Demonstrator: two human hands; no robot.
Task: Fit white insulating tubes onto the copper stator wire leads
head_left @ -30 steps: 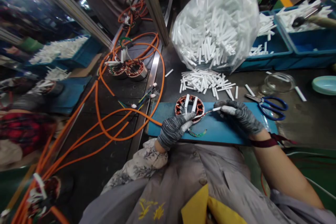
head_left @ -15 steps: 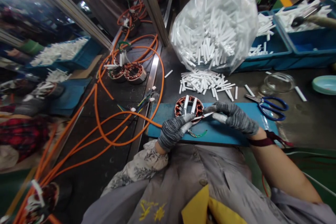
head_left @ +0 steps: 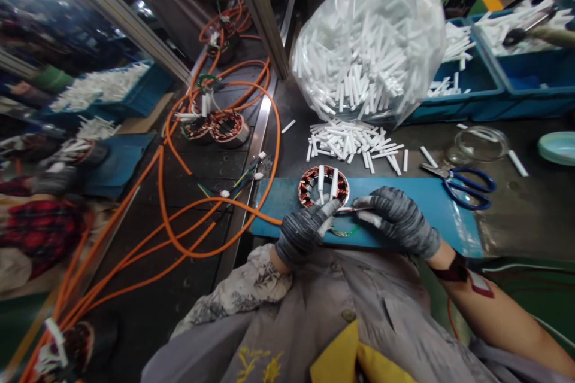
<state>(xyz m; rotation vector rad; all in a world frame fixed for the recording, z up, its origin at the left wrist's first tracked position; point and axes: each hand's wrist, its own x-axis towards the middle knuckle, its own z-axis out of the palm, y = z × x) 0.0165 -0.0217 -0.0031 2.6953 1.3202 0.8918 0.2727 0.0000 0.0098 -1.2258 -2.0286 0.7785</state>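
Note:
A motor stator [head_left: 306,178] with copper windings lies on a blue board [head_left: 431,221]. Two white insulating sleeves [head_left: 335,181] stand up from its near side. My left hand [head_left: 303,232], in a grey striped glove, is closed at the stator's near edge, fingertips pinching one end of a thin, pale lead wire [head_left: 345,209]. My right hand [head_left: 398,218], gloved the same way, pinches that lead farther right; whether a sleeve is on it there is too small to tell. A green wire [head_left: 348,232] curves out below, between the hands.
Loose white sleeves [head_left: 348,140] lie behind the stator, before a bulging clear bag [head_left: 368,42]. Blue-handled scissors [head_left: 469,185] rest at the board's right end. Blue bins [head_left: 534,99] stand back right. Orange cable [head_left: 188,246] loops along the left, beside other stators [head_left: 230,130]. Co-workers are at left.
Both hands have come slightly toward my body, and the right has turned so the back of its glove shows more. The lead between them now sits lower, nearer the stator's front edge.

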